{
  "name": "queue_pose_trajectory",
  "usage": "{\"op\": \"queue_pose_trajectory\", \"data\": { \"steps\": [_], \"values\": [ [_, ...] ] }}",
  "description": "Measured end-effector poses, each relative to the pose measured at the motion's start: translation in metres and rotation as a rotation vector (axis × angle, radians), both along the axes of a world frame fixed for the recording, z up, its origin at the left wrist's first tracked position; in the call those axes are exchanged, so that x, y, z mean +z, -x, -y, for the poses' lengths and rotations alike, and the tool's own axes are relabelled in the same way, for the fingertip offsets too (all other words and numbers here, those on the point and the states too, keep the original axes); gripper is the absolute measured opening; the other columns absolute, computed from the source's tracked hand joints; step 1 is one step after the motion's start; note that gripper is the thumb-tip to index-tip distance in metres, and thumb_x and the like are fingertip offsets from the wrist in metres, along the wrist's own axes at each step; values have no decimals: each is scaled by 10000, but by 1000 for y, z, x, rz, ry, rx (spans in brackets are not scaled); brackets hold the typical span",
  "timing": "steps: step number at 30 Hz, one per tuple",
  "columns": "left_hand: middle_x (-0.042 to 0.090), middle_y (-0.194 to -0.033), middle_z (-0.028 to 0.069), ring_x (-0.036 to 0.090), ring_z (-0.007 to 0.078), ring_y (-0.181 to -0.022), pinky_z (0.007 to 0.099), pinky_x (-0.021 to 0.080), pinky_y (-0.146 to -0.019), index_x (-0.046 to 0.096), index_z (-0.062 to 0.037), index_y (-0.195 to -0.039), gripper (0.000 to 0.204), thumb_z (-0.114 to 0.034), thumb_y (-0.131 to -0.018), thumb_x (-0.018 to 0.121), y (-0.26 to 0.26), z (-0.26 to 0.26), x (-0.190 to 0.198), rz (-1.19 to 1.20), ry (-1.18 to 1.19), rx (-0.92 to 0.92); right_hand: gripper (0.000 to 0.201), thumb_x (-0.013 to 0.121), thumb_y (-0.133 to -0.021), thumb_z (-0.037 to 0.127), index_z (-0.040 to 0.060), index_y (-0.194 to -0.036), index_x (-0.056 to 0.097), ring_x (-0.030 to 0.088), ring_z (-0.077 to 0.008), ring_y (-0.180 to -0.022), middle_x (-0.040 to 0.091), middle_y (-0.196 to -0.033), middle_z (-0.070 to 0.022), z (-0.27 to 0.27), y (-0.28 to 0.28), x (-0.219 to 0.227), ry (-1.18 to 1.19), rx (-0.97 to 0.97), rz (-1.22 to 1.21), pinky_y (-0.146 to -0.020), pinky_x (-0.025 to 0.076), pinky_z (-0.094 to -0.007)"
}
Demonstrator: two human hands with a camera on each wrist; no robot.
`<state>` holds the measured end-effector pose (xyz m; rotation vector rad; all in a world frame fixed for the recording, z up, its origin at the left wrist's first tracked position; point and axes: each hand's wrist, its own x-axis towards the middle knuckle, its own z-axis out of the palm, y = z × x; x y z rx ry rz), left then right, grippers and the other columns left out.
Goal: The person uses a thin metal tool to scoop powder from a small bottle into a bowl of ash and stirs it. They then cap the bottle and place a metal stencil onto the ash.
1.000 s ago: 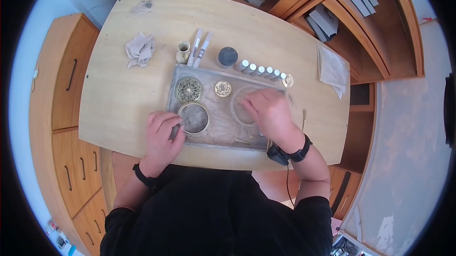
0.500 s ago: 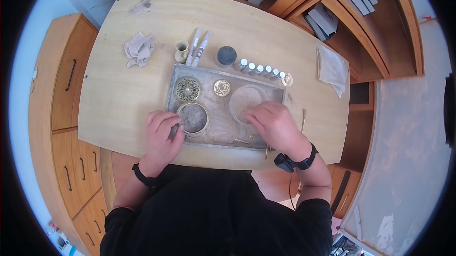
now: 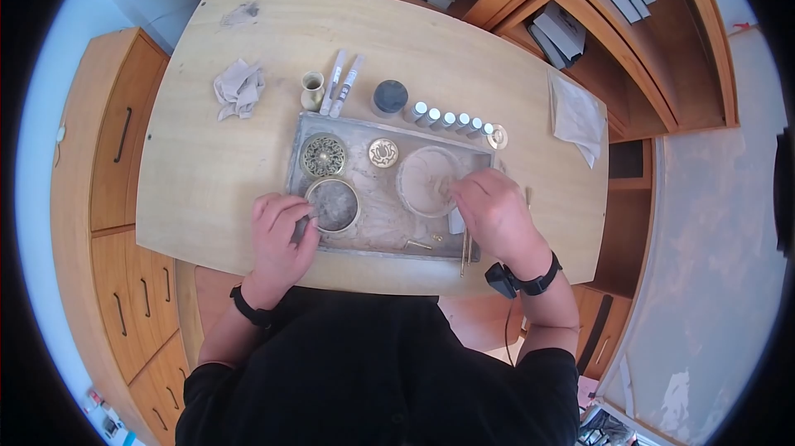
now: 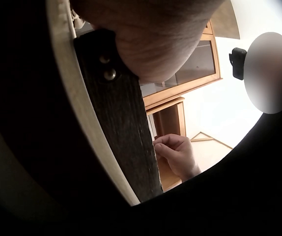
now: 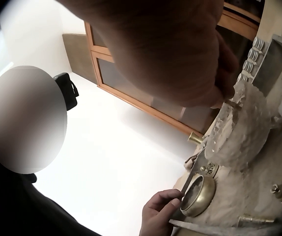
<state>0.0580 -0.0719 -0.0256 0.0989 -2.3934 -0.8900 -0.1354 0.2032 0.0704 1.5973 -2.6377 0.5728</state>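
Observation:
A brass incense burner [image 3: 358, 205] filled with grey ash stands at the left of a grey tray [image 3: 374, 197]. My left hand [image 3: 282, 227] holds its left side, thumb and curled fingertips at the rim. At the tray's right is a clear textured glass bowl [image 5: 249, 130] with pale powder inside. Beside its right rim, my right hand [image 3: 495, 212] pinches a thin brownish stick-like tool [image 5: 233, 103]; most of it is hidden by the fingers. Behind the burner lies an openwork brass lid [image 3: 324, 155], with a round patterned brass piece [image 3: 383, 153] to its right.
Several small silver-capped vials [image 3: 450, 119], a dark-lidded jar [image 3: 391, 96], two tubes [image 3: 346, 86] and a brass vase [image 3: 312, 91] line the tray's far side. Thin brass rods [image 3: 464, 254] lie across its front right corner. Crumpled cloth [image 3: 239, 88] is at the far left.
My right hand has moved from over the glass bowl to its right rim, uncovering the powder. The left hand keeps its place at the incense burner.

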Motion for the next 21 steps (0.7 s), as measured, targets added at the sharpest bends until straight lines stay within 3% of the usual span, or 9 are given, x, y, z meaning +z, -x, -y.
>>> {"op": "queue_pose_trajectory", "data": {
  "steps": [3, 21],
  "values": [
    [675, -1091, 107, 582, 356, -1015, 451, 474, -909, 678, -59, -1066, 317, 21, -770, 755, -1, 0, 0, 5, -2, -1, 143, 690, -782, 20, 23, -926, 689, 649, -329, -761, 654, -818, -126, 4, 0, -3, 52, 10, -68, -672, 558, -425],
    [676, -1088, 111, 585, 354, -1005, 451, 478, -893, 679, -54, -1057, 309, 25, -768, 755, 0, 0, -1, 4, -6, -1, 145, 723, -835, -28, 16, -973, 714, 665, -361, -814, 676, -881, -139, 4, 5, 1, -5, -39, 23, -712, 554, -447]
  ]
}}
